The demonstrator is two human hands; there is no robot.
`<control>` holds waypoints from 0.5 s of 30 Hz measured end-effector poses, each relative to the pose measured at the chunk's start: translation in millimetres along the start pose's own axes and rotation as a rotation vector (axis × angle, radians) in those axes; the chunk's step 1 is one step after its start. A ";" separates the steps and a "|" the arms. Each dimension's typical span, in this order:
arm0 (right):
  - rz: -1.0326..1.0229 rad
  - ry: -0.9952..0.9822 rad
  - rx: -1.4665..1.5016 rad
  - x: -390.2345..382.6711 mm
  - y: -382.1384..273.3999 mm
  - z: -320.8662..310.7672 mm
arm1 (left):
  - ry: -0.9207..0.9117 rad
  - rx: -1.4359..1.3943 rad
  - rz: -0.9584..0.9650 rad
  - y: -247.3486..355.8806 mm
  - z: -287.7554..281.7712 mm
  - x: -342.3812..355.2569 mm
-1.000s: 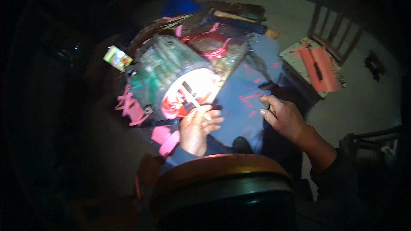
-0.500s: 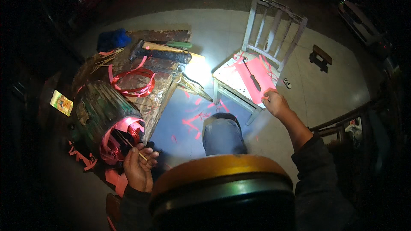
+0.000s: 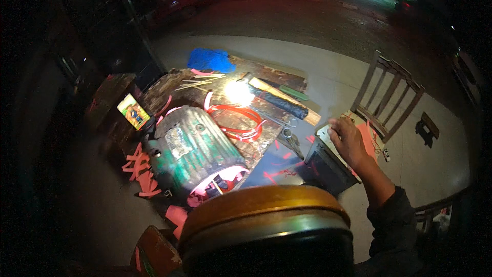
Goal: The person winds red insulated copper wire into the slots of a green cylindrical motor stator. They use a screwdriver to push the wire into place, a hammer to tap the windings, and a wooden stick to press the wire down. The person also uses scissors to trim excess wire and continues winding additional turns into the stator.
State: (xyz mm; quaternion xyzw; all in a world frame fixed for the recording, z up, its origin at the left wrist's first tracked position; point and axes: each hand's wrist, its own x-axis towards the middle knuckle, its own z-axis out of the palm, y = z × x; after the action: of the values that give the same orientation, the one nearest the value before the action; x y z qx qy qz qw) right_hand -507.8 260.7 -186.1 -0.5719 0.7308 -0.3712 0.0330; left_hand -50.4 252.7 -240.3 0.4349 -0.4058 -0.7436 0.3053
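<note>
My right hand (image 3: 347, 141) is over the left part of the wooden chair's seat, its fingers curled in; what they hold, if anything, is hidden. Beside it on the seat lies a pink sheet (image 3: 367, 138), partly covered by the hand and wrist. My left hand is out of the picture. A green, ribbed electric motor housing (image 3: 197, 146) rests on its side on the worn wooden bench. Pink paper lines its open end, where dark wire and a thin pale stick (image 3: 217, 186) show. A coil of red wire (image 3: 260, 124) lies beside the housing.
Along the bench lie a hammer (image 3: 287, 100), thin sticks (image 3: 201, 81), a blue bundle (image 3: 210, 60) and pliers (image 3: 291, 144). A lit phone (image 3: 134, 112) stands behind the housing. The chair back (image 3: 392, 92) rises at right; a small stool (image 3: 427, 127) stands beyond. Pink scraps (image 3: 139, 166) hang at left.
The view has swung so the bench sits nearer the middle. My left hand, which held a thin stick at the housing's opening, has left the picture. My right hand has moved off the pink sheet's near edge.
</note>
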 end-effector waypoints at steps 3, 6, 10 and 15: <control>-0.137 -0.001 -0.096 49.2 -34.2 10.2 | -0.099 0.012 -0.096 -7.1 -0.5 -10.0; -0.194 -0.041 -0.274 86.1 -60.6 33.1 | -0.135 -0.011 -0.178 -18.8 5.8 -24.1; -0.163 -0.214 -0.408 119.7 -75.9 66.2 | -0.186 -0.052 -0.148 -21.4 2.5 -37.0; -0.188 -0.286 -0.526 150.2 -71.3 97.4 | -0.200 -0.042 -0.166 -11.2 -4.7 -44.3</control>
State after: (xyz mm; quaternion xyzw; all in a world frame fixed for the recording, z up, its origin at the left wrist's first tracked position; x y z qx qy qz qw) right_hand -455.5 77.3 -158.5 -0.6723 0.7336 -0.0865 -0.0480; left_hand -28.0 292.3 -233.7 0.3841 -0.3813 -0.8143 0.2098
